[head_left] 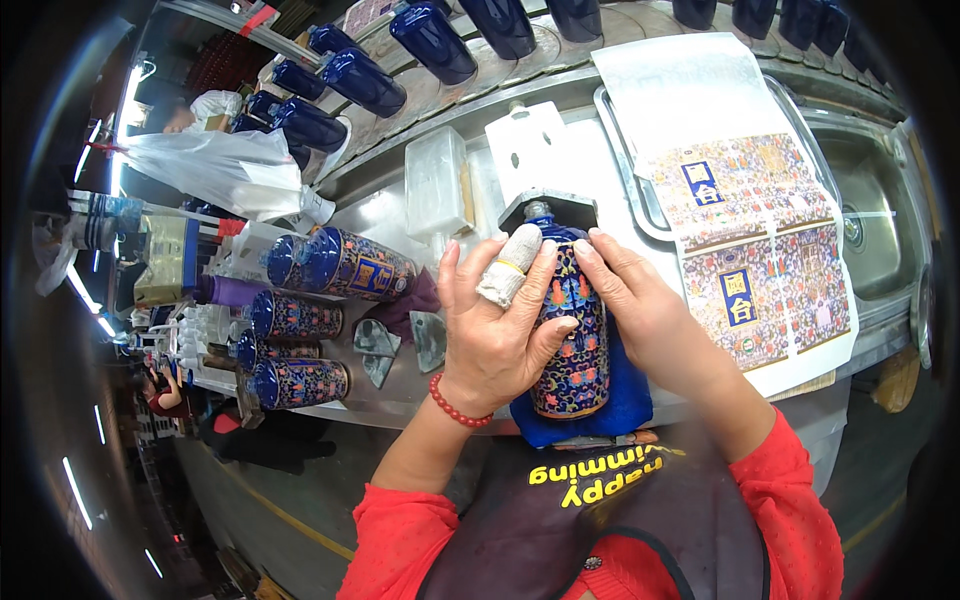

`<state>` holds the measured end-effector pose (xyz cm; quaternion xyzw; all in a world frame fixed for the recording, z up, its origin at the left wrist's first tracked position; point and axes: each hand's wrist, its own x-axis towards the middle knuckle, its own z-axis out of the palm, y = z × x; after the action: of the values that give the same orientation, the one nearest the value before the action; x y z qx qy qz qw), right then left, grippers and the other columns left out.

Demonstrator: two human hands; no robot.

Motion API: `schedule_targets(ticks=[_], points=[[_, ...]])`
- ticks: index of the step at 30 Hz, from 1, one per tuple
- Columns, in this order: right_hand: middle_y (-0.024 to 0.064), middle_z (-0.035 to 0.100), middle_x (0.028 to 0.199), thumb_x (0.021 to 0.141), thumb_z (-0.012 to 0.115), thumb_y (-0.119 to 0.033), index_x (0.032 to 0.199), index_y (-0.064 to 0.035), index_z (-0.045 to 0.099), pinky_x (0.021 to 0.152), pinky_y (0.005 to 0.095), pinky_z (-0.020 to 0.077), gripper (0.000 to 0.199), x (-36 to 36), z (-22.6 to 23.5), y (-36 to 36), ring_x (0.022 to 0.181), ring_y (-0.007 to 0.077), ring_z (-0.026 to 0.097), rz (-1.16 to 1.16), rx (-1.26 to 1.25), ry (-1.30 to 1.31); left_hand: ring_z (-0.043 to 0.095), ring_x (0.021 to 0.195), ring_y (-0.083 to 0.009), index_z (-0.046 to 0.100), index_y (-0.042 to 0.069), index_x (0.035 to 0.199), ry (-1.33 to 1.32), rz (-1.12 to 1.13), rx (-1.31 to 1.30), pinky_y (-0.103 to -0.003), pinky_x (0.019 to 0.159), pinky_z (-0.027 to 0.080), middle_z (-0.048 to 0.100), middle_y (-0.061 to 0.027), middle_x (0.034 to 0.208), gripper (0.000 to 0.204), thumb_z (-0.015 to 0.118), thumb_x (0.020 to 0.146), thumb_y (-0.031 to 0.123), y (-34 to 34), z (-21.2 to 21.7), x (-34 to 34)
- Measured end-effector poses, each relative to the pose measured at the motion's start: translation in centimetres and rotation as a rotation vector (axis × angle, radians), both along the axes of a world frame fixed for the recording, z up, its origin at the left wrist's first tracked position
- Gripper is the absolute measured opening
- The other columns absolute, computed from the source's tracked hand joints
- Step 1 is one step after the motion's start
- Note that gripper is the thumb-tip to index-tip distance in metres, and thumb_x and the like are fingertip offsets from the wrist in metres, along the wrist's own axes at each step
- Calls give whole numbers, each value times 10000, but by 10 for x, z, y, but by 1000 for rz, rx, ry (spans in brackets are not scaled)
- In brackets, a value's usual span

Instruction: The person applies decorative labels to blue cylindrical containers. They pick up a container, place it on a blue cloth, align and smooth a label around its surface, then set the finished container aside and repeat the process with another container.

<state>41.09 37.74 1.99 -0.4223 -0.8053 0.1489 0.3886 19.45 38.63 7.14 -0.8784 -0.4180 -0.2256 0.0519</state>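
Observation:
A dark blue bottle [575, 375] with a colourful floral pattern lies on a folded blue cloth [636, 402], its neck pointing away from me. My left hand [500, 335] rests on the bottle's left side, thumb and index finger against the patterned surface. Grey-white cloth, held by a yellow band, wraps one of its fingers. From the other side my right hand [655, 315] grips the bottle near the shoulder, fingers bent over it. Beyond the neck stands a white block [527, 145] with a grey angled bracket [550, 205].
Printed floral sheets [765, 245] lie over a metal tray [625, 170] on the right, beside a steel sink [870, 235]. Several patterned bottles [297, 385] lie on the left, near grey scraper-like pieces [377, 350] and a clear plastic box [437, 180]. Plain blue bottles [432, 42] line the back.

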Motion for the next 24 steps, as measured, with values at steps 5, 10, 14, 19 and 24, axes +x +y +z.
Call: schedule_targets(ticks=[5, 10, 14, 19, 24], points=[[320, 554, 1339, 879, 587, -2, 1442, -6, 519, 987, 460, 526, 567, -2, 4, 2, 1167, 440, 613, -9, 56, -18, 493, 1277, -357, 630, 56, 1389, -14, 0, -14, -576, 1185, 212, 629, -155, 1364, 615, 565, 994, 523, -1, -1, 2], [307, 574, 1314, 856, 602, 16, 1439, 3, 519, 976, 459, 528, 588, 0, 4, 3, 1147, 441, 619, -3, 43, 0, 494, 1278, -366, 617, 56, 1391, -95, -22, -63, -580, 1181, 213, 617, -169, 1367, 590, 613, 979, 477, 1, 2, 3], [281, 612, 1247, 862, 615, 31, 1388, 7, 537, 943, 441, 536, 532, 4, 12, 7, 1106, 421, 638, -33, -19, 136, 506, 1265, -387, 627, 54, 1357, -204, -46, -130, -584, 1167, 236, 622, -188, 1330, 495, 629, 984, 379, 9, 5, 3], [219, 681, 1018, 882, 663, -48, 1172, 9, 577, 774, 413, 546, 307, 27, 47, 24, 905, 377, 696, -71, -261, 329, 556, 1153, -378, 620, 10, 1276, -369, -42, -315, -540, 1118, 320, 638, -190, 1228, 369, 636, 938, 157, 17, 9, 3], [97, 615, 840, 833, 695, -74, 993, 1, 614, 679, 299, 498, 195, 38, 78, 58, 739, 186, 614, 137, -220, 227, 575, 1057, -348, 628, 11, 1184, -453, -9, -254, -448, 987, 427, 631, -177, 1143, 294, 649, 909, 113, 17, 5, 5]])
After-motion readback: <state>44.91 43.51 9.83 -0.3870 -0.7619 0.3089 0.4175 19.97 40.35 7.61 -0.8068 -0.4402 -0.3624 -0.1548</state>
